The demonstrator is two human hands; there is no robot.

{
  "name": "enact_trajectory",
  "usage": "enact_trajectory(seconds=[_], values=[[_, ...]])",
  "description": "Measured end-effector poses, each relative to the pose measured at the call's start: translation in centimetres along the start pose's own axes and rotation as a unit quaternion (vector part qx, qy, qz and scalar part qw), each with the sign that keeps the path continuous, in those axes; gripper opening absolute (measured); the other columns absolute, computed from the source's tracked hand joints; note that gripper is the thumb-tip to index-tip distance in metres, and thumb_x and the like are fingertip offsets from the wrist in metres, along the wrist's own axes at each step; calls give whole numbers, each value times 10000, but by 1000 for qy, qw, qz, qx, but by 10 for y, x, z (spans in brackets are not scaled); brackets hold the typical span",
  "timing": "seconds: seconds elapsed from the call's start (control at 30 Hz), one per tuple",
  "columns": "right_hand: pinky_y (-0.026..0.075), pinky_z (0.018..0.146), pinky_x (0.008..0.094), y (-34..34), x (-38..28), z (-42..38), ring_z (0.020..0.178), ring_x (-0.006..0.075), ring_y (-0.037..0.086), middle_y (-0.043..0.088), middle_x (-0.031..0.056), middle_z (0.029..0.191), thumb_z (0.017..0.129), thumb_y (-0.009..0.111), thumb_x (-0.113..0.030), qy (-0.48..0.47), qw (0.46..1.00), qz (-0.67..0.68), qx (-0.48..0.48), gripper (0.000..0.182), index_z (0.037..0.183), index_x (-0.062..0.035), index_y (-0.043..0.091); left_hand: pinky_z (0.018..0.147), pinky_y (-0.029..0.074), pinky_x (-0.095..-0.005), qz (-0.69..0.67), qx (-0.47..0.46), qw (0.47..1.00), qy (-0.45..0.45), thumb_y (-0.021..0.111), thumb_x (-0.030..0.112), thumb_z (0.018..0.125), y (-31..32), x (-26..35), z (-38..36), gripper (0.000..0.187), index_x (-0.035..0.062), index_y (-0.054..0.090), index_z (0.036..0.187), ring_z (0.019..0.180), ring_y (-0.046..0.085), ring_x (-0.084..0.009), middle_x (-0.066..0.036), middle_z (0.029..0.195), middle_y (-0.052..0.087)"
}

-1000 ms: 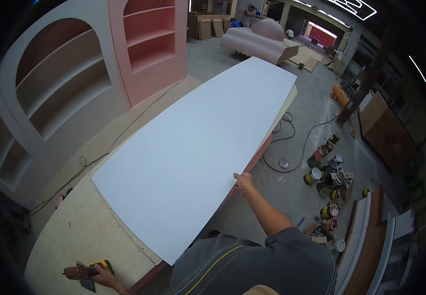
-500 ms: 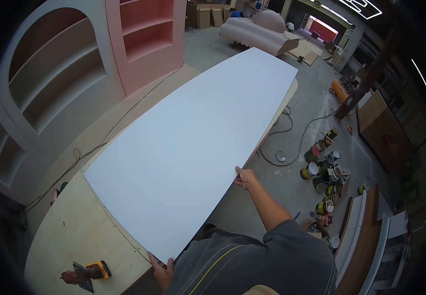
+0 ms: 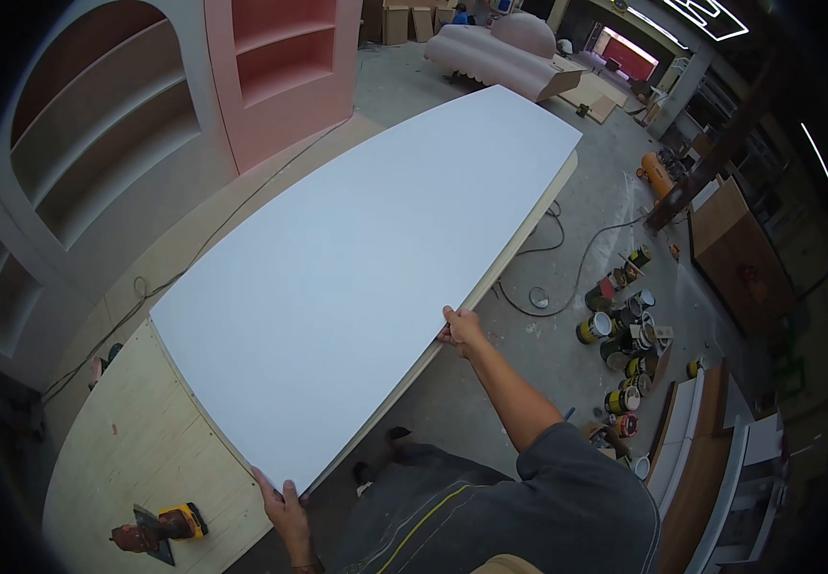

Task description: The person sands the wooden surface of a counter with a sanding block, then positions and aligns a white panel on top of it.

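Person's left hand (image 3: pixel 282 505) clamps the near corner of the big white panel (image 3: pixel 366 258), fingers curled over the top face, thumb side hidden underneath; right hand (image 3: pixel 460 330) is farther along the right long edge, fingers wrapped over the edge, gripping it. Panel lies flat on a long pale plywood bench (image 3: pixel 136 450), overhanging slightly at the near right side, and runs away from the person toward the far end. Risk, judged: panel is long and thin and both hands hold one side only, so it could flex, tip off the right edge of bench or scrape its white face on the plywood; a sideways slide could also knock the yellow power tool (image 3: pixel 157 528) lying on bench near the left hand. Paint cans (image 3: pixel 624 335) and a looping cable (image 3: pixel 567 258) on the concrete floor right of bench are a trip hazard. Farther off: arched white shelf unit (image 3: pixel 79 143) left, pink shelf unit (image 3: pixel 285 67) behind it, curved pink furniture piece (image 3: pixel 500 57) at back, orange compressor (image 3: pixel 661 177) right
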State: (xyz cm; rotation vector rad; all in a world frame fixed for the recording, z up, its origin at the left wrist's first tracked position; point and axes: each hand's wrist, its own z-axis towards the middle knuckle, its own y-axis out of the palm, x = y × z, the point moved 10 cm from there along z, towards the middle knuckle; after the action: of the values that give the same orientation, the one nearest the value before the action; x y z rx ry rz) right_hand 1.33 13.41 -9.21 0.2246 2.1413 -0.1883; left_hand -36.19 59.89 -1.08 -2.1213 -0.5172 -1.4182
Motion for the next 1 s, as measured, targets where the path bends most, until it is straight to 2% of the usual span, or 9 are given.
enact_trajectory(seconds=[0.2, 0.3, 0.47, 0.57, 0.6, 0.63, 0.7, 0.83, 1.0], values=[[656, 715, 364, -10, 27, -32, 710, 160, 615, 615, 61, 883, 1115, 649, -347, -12, 1000, -10, -10, 330, 1030, -30, 610, 658, 586, -270, -4, 10, 1000, -12, 538, 42, 1069, -28, -30, -21, 776, 108, 186, 1758, 1006, 662, -173, -192, 1583, 535], [662, 696, 369, -11, 37, -51, 703, 161, 622, 621, 72, 886, 1112, 652, -332, -12, 1000, -21, -2, 340, 1007, -12, 607, 649, 544, -249, 14, 24, 1000, -5, 515, 19, 1063, -39, -23, -28, 775, 91, 179, 1758, 1025, 646, -155, -145, 1525, 555], [662, 671, 371, -20, 21, -35, 686, 168, 634, 625, 89, 835, 1105, 664, -312, -30, 998, -47, 32, 359, 977, 19, 610, 664, 582, -267, -23, -21, 999, -10, 556, 50, 1071, -19, -4, -9, 772, 81, 192, 1752, 1009, 663, -161, -179, 1533, 567], [657, 641, 343, -28, 5, -5, 701, 172, 658, 642, 88, 847, 1112, 646, -309, -46, 996, -62, 47, 368, 1024, 47, 623, 671, 599, -269, -6, -18, 1000, -3, 620, 84, 1072, -1, -8, 2, 814, 77, 171, 1751, 922, 641, -105, -152, 1404, 641], [665, 664, 338, -32, 4, 5, 704, 173, 659, 650, 89, 869, 1113, 647, -316, -38, 994, -85, 51, 378, 1068, 58, 630, 669, 601, -282, 21, -31, 999, -33, 635, 120, 1073, 3, -14, 2, 828, 79, 163, 1751, 834, 681, -107, -127, 1192, 718], [673, 682, 343, -33, 3, 11, 714, 178, 664, 657, 90, 886, 1112, 649, -325, -33, 993, -103, 45, 388, 1106, 62, 632, 669, 601, -282, 6, 4, 999, -44, 635, 120, 1073, -3, -5, -1, 828, 79, 163, 1751, 834, 681, -107, -127, 1192, 718], [683, 658, 366, -41, 4, 18, 698, 200, 677, 663, 125, 879, 1113, 635, -308, -48, 993, -92, 57, 416, 1050, 102, 614, 681, 601, -299, 34, -26, 996, -84, 645, 164, 1075, 3, 8, -9, 843, 82, 150, 1752, 729, 716, -128, -79, 961, 710], [676, 695, 357, -45, 6, 16, 775, 208, 700, 678, 111, 984, 1121, 620, -322, -50, 996, -70, 25, 385, 1146, 61, 589, 702, 605, -308, 52, -47, 997, -42, 648, 197, 1079, -1, 2, -16, 849, 86, 144, 1753, 693, 741, -158, -84, 909, 695], [672, 682, 341, -46, 15, 3, 736, 162, 666, 659, 76, 928, 1108, 658, -356, -38, 990, -132, 22, 389, 1116, 28, 596, 748, 628, -336, 79, -42, 993, -79, 671, 222, 1078, -10, -12, -33, 870, 81, 137, 1750, 732, 757, -165, -163, 1049, 753]])
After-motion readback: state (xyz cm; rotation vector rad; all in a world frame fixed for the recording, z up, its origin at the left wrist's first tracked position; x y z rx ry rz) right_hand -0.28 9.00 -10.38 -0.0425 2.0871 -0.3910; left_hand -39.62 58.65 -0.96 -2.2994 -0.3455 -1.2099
